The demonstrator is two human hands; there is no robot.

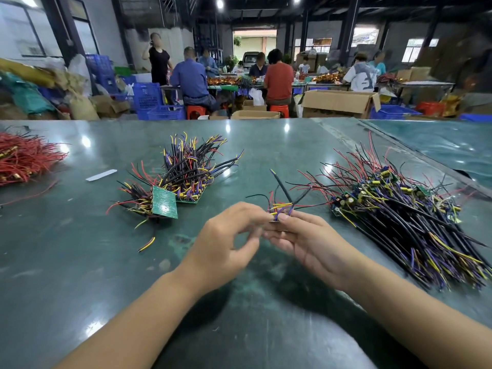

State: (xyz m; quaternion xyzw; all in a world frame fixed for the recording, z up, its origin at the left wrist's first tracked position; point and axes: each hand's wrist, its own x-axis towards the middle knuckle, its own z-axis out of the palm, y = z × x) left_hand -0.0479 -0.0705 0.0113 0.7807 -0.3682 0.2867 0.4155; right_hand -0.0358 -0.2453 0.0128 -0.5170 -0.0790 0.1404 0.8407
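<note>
Above the green table point(80, 275) both hands meet on one small wired circuit board point(279, 209), its black, red, yellow and purple leads fanning upward. My left hand point(226, 235) pinches it from the left with thumb and fingertips. My right hand point(306, 238) holds it from the right, thumb on top and fingers underneath. The board itself is mostly hidden by my fingers.
A large heap of wired boards point(404, 217) lies to the right. A pile of panel boards with wires point(183, 171) and a green panel point(164, 202) sit left of centre. Red wires point(24, 158) lie far left, near a white strip point(101, 175). People work at tables behind.
</note>
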